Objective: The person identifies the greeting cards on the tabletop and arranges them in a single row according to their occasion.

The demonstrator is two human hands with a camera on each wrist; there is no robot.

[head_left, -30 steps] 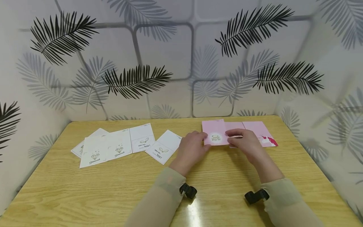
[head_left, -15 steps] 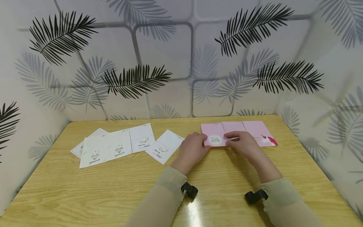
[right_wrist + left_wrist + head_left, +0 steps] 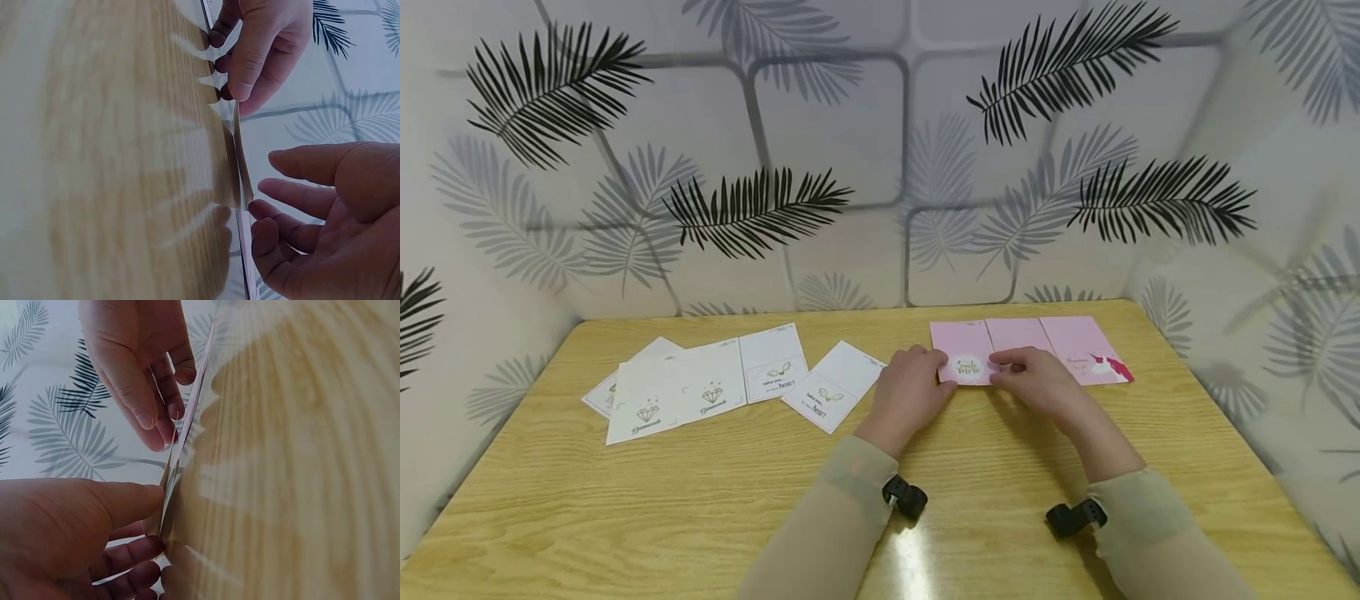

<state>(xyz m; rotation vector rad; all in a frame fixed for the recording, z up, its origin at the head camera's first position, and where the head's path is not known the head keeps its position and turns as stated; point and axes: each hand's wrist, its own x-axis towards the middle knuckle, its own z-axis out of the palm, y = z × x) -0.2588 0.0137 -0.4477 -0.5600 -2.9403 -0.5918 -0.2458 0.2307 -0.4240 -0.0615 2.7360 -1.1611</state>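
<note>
My left hand [image 3: 908, 396] pinches the left edge of a pink "Smile More" card [image 3: 958, 337] at the right of the table. In the left wrist view its thumb lies on the card's face, fingers at the edge. At the card's right side is my right hand [image 3: 1041, 383]. The right wrist view shows that hand's fingers [image 3: 265, 237] at the card's edge, its thumb held away. To the right lie another pink card [image 3: 1011, 333], partly covered by the hand, and a pink card with a unicorn [image 3: 1075, 337], side by side.
White winged-heart cards [image 3: 838, 367] [image 3: 771, 346] lie left of the hands. Farther left are white diamond cards [image 3: 711, 367] [image 3: 647, 383], with another white card [image 3: 658, 346] partly under them. A leaf-patterned backdrop [image 3: 872, 250] stands behind the wooden table [image 3: 662, 517].
The "Smile More" card has come down from overlapping the middle pink card and now lies level beside it. My right hand has shifted slightly left; the white cards stayed put.
</note>
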